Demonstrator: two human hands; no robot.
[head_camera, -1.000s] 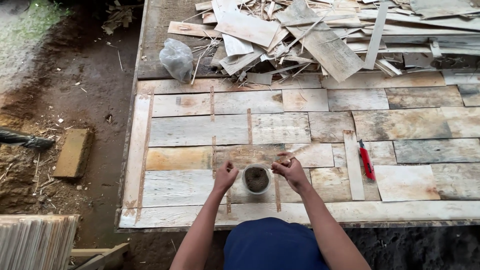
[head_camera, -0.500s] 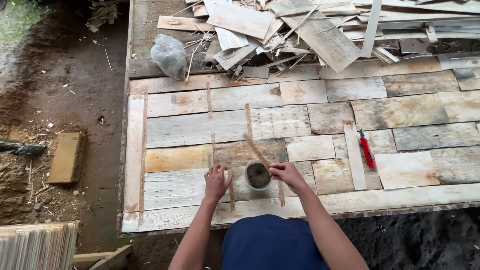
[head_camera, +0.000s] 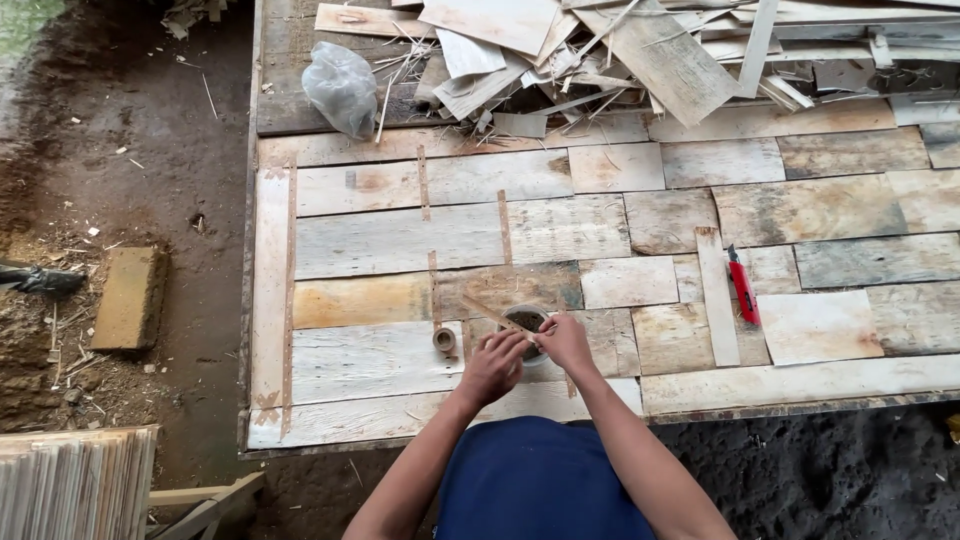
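A small round container (head_camera: 527, 325) of dark contents sits on the patchwork wooden board platform (head_camera: 400, 240), just beyond both hands. The right hand (head_camera: 565, 342) is pinched on a thin wooden strip (head_camera: 492, 313) over its rim; the left hand (head_camera: 492, 367) curls beside it, grip unclear. Scrap wood pile (head_camera: 620, 50) behind, bare soil around.

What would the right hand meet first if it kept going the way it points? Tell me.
The right hand points up and left, so it would most likely meet the small round container first, with the thin wooden strip just beyond; depth is unclear.
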